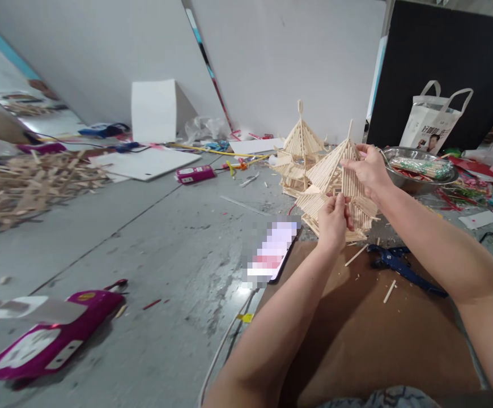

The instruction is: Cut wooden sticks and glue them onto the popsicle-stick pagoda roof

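A small roofed model made of thin wooden sticks (329,170) stands at the far edge of a brown cardboard sheet (374,334). My left hand (332,222) is closed in a pinch against the model's lower front, on a stick. My right hand (369,168) grips the sloped roof near its top, fingers pressed on the sticks. A second stick model with a pointed roof (300,148) stands just behind it.
A phone (274,252) lies left of the cardboard. Blue-handled cutters (395,263) and loose sticks lie on the cardboard. A metal bowl (419,170), a white bag (433,122), pink packets (46,340), white boards and a pile of sticks (25,184) surround the grey floor.
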### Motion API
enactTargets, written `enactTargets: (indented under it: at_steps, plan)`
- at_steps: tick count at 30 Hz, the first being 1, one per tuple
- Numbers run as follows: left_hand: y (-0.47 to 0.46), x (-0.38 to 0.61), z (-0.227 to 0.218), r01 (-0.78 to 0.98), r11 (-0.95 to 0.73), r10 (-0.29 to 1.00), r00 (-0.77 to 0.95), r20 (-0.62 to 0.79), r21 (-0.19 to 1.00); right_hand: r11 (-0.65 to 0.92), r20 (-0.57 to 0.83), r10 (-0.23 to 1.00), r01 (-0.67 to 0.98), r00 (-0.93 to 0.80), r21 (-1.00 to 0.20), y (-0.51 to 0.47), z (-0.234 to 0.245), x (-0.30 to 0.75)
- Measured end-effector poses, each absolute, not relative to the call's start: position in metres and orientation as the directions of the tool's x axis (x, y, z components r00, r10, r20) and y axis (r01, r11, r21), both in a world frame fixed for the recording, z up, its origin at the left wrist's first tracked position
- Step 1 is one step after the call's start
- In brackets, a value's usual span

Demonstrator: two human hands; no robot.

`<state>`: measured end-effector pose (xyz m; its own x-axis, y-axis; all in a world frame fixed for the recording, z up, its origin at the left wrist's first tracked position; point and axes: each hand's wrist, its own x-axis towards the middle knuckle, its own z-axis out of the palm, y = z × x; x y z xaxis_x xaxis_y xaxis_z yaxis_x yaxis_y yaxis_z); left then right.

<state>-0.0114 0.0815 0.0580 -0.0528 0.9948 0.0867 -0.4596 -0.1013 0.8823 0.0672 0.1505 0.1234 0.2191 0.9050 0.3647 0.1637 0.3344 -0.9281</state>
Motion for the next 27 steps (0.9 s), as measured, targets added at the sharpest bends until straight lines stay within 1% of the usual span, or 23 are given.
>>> enactTargets:
  at_steps: [5,8,14,20,27]
  plan:
    - [0.083,-0.013,0.059,-0.472,-0.076,0.997,-0.034,0.068,0.879,0.359,0.411,0.884,0.237,0.224,-0.903,0.155,0.12,0.069]
    - [0.083,-0.013,0.06,-0.474,-0.069,0.998,-0.033,0.06,0.878,0.347,0.405,0.882,0.249,0.241,-0.904,0.156,0.121,0.069]
    - [0.082,-0.012,0.06,-0.475,-0.076,0.997,-0.033,0.068,0.877,0.332,0.377,0.892,0.205,0.25,-0.921,0.155,0.124,0.07]
    - [0.081,-0.013,0.06,-0.483,-0.071,0.997,-0.021,0.07,0.873,0.28,0.309,0.905,0.137,0.292,-0.95,0.152,0.128,0.065]
    - [0.082,-0.013,0.061,-0.475,-0.052,0.999,-0.02,0.049,0.879,0.275,0.294,0.902,0.105,0.316,-0.956,0.15,0.13,0.063]
